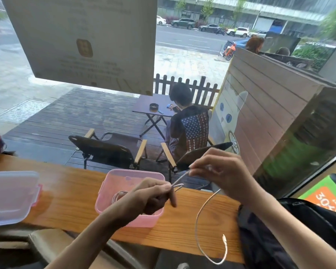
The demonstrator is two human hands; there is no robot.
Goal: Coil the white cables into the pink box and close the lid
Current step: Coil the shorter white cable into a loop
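A wooden counter [70, 199] runs along a window onto a wet deck. On it sit the open pink box [132, 191], a coiled cable [119, 196] inside, the clear lid [10, 197] well to the left, and a black bag [291, 230] at right. Both hands are raised above the counter: the left hand [153, 195] pinches a small loop of a white cable [200, 226], the right hand [219, 171] pinches it farther along, and its tail hangs past the counter's edge
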